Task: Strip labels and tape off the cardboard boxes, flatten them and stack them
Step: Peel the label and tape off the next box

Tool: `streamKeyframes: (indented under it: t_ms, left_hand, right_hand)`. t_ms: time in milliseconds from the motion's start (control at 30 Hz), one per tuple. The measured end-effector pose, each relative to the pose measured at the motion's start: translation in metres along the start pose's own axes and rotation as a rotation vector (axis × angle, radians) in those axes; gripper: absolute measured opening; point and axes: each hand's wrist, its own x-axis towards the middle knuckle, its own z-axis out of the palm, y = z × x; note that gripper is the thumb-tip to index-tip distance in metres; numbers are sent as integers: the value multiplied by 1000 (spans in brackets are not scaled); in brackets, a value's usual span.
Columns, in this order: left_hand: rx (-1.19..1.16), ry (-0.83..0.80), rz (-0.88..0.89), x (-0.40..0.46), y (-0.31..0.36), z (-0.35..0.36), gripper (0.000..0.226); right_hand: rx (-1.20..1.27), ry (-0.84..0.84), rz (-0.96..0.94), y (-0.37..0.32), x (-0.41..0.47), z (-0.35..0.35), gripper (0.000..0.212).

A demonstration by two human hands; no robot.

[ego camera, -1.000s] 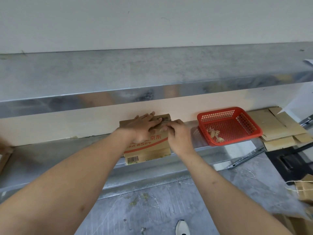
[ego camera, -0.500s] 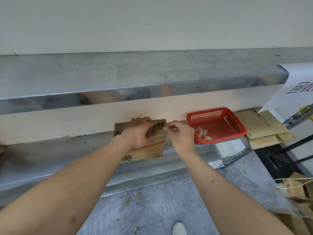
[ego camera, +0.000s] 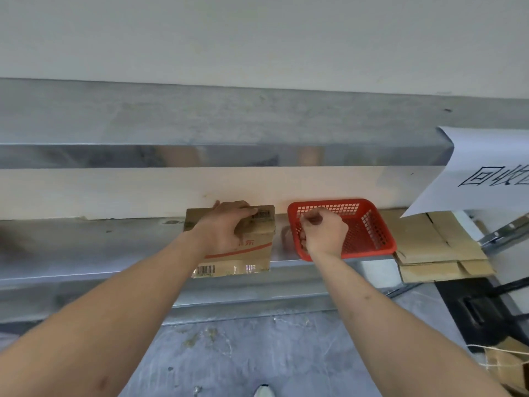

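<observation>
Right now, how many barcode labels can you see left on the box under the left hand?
2. One barcode label is at the far right corner of the cardboard box, beside the left hand's fingertips; the other barcode label is at the near left corner. More may be hidden under the hand.

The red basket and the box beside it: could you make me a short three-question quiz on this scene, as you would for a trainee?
1. True or false: the left hand rests on the cardboard box.
2. Where is the right hand?
A. on the white paper sign
B. over the red basket, fingers curled
C. on the floor
3. Fill in: the flattened cardboard stack lies to the ____ of the basket on the metal shelf.

Key
1. True; it lies on the box's top, near a barcode label.
2. B; whether it pinches a scrap cannot be told.
3. Right.
</observation>
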Motion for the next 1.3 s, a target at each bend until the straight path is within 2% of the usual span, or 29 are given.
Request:
streamKeyframes:
  t_ms: [233,400,500,600,667,733,900,1000,1067,1167,1300]
  left_hand:
    - [-24,8,-60,6,9,4,77]
    - [-28,15,-86,12,11,5,75]
    - [1,9,-83,16,12,3,73]
    - [35,-4,-80,16,10,0,74]
    - [72,-9,-108,13,8,-3,76]
    - [123,14,-145,5,6,-7,79]
    - [115,102,-384,-29,-15,-14,77]
    - [52,182,-607,-44,-32,-13,72]
    - [-2,252,-662,-50,-39,-8,63]
    - [-120,336,-616,-53,-46,-3,47]
    - [-225,319,-528,-65,-58,-1,54]
  right_hand:
    - [-109,-64,52,24,27,3,9]
    - [-185,-218,116,34,30,7,18]
    - [-179,-270,43,30,27,6,18]
    - [-111,-341,-78,18,20,7,21]
    - [-20,-466,-134,7,11,11,25]
    - [129,-598,-106,-6,2,18,25]
    - [241,-740,-124,-38,-21,40,19]
    - [131,-905,-189,-48,-37,57,35]
    - [134,-1018,-181,-53,-48,66,47]
    - [174,-1086,-162,-57,-63,76,61]
    - [342,-1002,-102,-56,-69,87,49]
